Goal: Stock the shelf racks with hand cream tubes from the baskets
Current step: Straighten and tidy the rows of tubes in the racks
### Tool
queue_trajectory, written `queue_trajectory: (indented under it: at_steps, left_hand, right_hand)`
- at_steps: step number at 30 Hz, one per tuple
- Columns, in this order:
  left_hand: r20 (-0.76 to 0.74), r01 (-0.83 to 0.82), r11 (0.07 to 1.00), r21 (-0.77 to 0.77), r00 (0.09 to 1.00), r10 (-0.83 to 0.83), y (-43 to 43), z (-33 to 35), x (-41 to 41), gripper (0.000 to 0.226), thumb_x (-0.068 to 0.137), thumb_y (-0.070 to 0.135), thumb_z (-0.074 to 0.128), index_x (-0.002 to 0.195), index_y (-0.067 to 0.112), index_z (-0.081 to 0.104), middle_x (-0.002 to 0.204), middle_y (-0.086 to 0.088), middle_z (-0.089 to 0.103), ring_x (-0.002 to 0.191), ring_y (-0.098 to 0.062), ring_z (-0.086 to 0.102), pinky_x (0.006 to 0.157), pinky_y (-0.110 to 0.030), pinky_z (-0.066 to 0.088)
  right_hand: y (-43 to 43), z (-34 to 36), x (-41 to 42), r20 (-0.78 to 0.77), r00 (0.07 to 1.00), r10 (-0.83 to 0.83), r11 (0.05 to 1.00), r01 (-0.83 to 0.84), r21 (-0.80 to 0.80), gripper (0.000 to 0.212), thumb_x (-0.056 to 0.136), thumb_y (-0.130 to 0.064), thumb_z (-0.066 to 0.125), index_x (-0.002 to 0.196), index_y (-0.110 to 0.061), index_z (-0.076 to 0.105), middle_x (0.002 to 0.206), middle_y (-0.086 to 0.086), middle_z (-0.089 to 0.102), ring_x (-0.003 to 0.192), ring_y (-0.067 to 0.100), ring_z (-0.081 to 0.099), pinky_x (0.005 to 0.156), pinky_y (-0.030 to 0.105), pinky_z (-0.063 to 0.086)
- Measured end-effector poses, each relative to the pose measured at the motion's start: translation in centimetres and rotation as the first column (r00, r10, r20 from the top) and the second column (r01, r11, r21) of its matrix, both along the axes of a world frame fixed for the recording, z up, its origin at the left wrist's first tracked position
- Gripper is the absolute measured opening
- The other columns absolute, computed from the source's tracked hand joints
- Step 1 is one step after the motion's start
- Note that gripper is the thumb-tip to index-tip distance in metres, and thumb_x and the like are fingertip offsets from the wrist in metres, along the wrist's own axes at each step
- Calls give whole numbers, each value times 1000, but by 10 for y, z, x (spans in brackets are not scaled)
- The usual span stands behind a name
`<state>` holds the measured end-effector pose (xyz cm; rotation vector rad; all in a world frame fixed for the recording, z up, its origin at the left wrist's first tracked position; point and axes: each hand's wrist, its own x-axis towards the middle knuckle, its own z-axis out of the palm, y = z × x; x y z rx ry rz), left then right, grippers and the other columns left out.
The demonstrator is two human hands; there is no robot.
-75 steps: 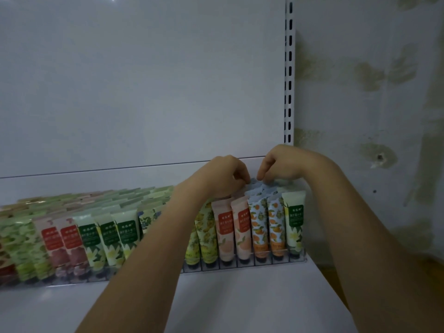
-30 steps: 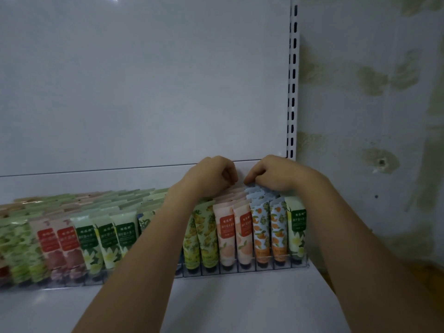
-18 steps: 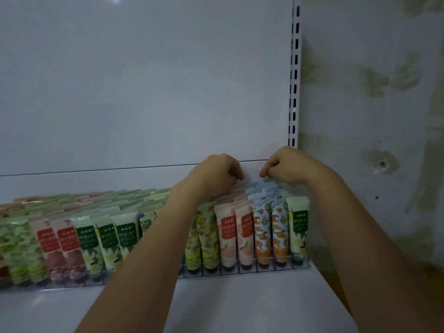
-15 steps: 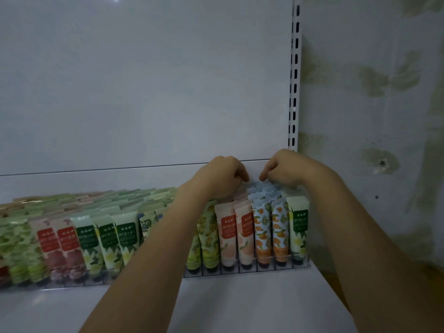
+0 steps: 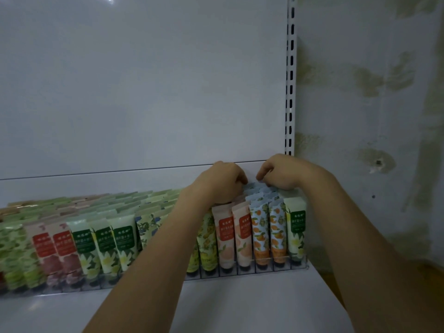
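The left hand (image 5: 219, 185) and right hand (image 5: 282, 173) sit side by side, almost touching, fingers curled down onto the crimped tops of the hand cream tubes (image 5: 260, 227). Whether either hand actually pinches a tube is hidden behind the knuckles. Below both hands, the tubes stand upright in rows in a clear rack (image 5: 264, 267). A slotted upright (image 5: 290, 80) rises above the right hand, and a stained wall (image 5: 372, 92) lies to that hand's right.

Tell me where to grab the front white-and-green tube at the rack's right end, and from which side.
Pinch its flat crimped top from above, thumb in front, finger behind. The white-and-green tube stands cap-down behind the rack's clear front lip, with an orange-print tube tight against its left, so the top looks easiest to reach.
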<state>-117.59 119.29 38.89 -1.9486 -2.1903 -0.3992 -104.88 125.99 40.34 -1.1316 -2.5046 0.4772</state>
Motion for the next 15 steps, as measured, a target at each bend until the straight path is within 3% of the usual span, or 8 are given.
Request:
queue_trajectory:
  at_steps: [4,8,15]
  left_hand:
    - [32,-15,1000,-14,999,15,-3,3,-3,31,93,13,44,118,18,61,122,-3,60,111,-20,53,94,-30,44]
    - [73,-6,1000,-21,997,7,-8,8,-8,25,91,11,50,112,16,62,116,-2,62,89,-11,49,78,-20,38]
    - [103,3,1000,-28,995,0,-13,11,-6,24,91,12,50,109,15,65,113,-2,64,87,-10,49,76,-20,38]
  right_hand:
    - [6,-3,-3,-6,998,-66,998,66,4,28,90,-3,48,111,-6,67,112,13,65,102,26,60,89,33,50]
    - [14,-8,-12,12,992,-124,992,124,18,24,86,-7,53,106,-4,66,107,12,65,99,26,61,91,38,51]
    - [19,-13,-16,-38,984,-172,985,173,12,22,85,-9,58,105,-3,65,103,13,65,96,26,63,88,38,53]
